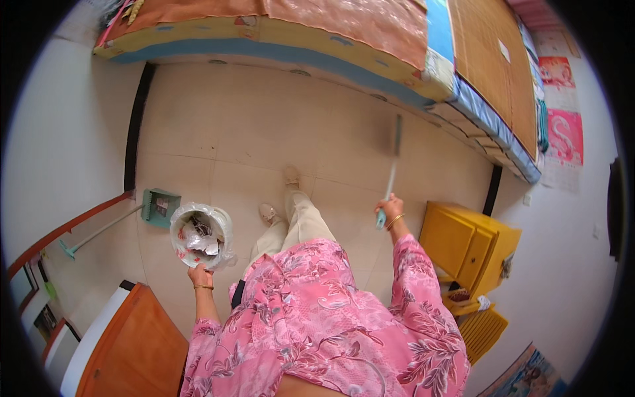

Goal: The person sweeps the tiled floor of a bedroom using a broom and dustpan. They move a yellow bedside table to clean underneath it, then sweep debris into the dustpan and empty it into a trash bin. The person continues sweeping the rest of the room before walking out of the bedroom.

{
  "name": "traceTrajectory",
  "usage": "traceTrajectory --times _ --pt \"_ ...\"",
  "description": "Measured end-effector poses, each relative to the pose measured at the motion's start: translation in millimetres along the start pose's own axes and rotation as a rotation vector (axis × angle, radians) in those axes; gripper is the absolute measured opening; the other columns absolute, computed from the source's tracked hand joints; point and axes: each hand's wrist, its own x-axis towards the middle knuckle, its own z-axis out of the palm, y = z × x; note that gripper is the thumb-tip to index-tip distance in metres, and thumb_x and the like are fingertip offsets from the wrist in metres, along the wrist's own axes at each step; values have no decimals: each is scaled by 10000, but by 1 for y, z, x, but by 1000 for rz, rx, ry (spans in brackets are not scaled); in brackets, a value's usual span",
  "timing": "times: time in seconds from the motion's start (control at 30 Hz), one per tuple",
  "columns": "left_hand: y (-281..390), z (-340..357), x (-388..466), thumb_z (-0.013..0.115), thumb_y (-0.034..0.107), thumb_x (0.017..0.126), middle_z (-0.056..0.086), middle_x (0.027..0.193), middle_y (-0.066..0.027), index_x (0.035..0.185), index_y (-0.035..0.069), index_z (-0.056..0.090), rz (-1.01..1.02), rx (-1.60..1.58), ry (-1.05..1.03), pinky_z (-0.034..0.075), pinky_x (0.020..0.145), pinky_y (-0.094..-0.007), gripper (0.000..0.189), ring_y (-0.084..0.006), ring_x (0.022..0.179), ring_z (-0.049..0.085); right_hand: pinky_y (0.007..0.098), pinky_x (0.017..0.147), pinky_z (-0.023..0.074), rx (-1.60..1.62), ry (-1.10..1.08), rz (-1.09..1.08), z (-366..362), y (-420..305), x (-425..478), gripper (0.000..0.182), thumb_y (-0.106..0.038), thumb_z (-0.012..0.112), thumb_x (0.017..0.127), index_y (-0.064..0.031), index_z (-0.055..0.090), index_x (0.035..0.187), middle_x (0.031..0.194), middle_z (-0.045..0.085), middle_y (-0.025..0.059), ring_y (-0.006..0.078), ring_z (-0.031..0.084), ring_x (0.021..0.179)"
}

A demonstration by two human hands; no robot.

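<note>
My left hand grips the near rim of a trash bin lined with a clear plastic bag. Crumpled wrappers and bits of paper lie inside it. In my right hand is the handle of a broom, pale with a green grip end. Its head, at the far end towards the bed, is blurred. Beyond the bin a green dustpan with a toothed edge rests on the floor, with some scraps in it. The dustpan's long pole slants towards the doorway on the left.
A bed with a brown cover runs along the far side. Another bed part carries a woven mat. To the right stand a yellow cabinet and a yellow chair. An orange wooden door is at lower left. Dark specks dot the tiled floor.
</note>
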Motion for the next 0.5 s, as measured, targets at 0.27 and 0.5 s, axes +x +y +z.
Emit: traceTrajectory --times 0.27,0.5 --pt "3 2 -20 400 -95 635 471 1087 -127 1146 14 388 35 -80 83 488 724 -486 522 -317 950 522 309 352 400 136 48 141 90 -70 104 127 53 547 665 -5 441 628 563 465 92 207 495 432" --pt "-5 12 -30 415 -82 631 465 1108 -125 1158 17 387 50 -184 151 467 756 -505 537 -312 983 503 331 421 396 -153 -144 79 293 -37 -14 246 -31 561 709 -5 383 877 672 462 76 179 495 542"
